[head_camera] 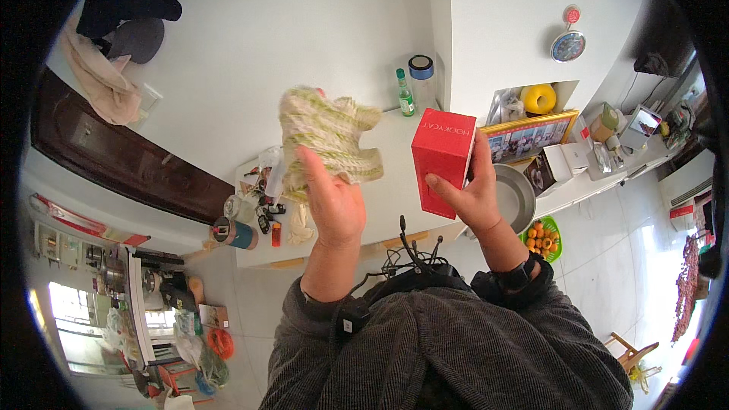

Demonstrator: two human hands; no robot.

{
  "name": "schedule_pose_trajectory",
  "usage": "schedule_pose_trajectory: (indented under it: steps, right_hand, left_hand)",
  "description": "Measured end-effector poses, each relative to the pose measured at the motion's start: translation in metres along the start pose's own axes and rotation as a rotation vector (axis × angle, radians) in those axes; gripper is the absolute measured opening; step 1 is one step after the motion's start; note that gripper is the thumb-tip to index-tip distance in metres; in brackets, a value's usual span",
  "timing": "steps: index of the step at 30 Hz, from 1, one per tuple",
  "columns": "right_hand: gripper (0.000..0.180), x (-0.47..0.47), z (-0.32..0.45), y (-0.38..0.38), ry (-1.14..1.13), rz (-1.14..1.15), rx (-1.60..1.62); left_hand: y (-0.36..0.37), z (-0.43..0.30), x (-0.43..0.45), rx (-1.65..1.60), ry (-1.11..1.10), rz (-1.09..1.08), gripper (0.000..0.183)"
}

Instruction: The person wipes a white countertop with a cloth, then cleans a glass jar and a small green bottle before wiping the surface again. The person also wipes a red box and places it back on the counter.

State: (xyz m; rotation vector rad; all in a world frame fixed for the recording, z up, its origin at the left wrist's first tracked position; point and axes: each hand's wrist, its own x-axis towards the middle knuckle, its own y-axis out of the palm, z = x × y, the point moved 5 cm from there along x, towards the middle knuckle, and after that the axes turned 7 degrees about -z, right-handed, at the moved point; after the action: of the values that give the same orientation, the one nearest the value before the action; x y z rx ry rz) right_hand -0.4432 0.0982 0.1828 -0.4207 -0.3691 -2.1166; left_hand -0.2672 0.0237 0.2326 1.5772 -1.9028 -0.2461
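Observation:
A cream cloth with green stripes is raised in front of me, held by my left hand with its thumb over the fabric. My right hand grips a tall red cardboard box from its right side, the thumb across its front. Cloth and box are apart, both above a white tabletop. Beyond the box stand a small green glass bottle and a clear bottle with a blue and black lid. Nearer the left hand lie a pale glove and an orange lighter.
A metal pan sits right of my right wrist, near a gold-framed picture and an opened box. Below is a green basket of orange fruit. A dark blue cylindrical container stands at the table's left end.

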Motion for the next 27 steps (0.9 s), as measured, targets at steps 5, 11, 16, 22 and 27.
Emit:
schedule_pose_trajectory:
  steps: [5, 11, 16, 22, 27]
  right_hand:
    - [0.084, 0.000, 0.019, 0.012, -0.253, -0.021, -0.100]
    - [0.084, 0.016, 0.026, 0.004, -0.097, -0.047, 0.085]
    - [0.084, 0.013, 0.024, 0.002, -0.145, 0.047, -0.071]
    - [0.074, -0.006, 0.003, 0.015, -0.071, 0.243, -0.370]
    - [0.064, -0.014, -0.005, 0.020, -0.017, 0.244, -0.391]
  left_hand:
    - [0.008, 0.052, -0.054, 0.273, -0.201, 0.290, 0.063]
    - [-0.010, 0.103, -0.079, 0.209, -0.601, 0.274, 0.072]
    - [-0.019, 0.060, -0.041, 0.217, -0.375, 0.154, 0.063]
    - [-0.001, 0.026, -0.024, 0.679, 0.110, 0.375, 0.035]
    - [0.008, 0.026, -0.029, 0.992, 0.542, 0.428, 0.039]
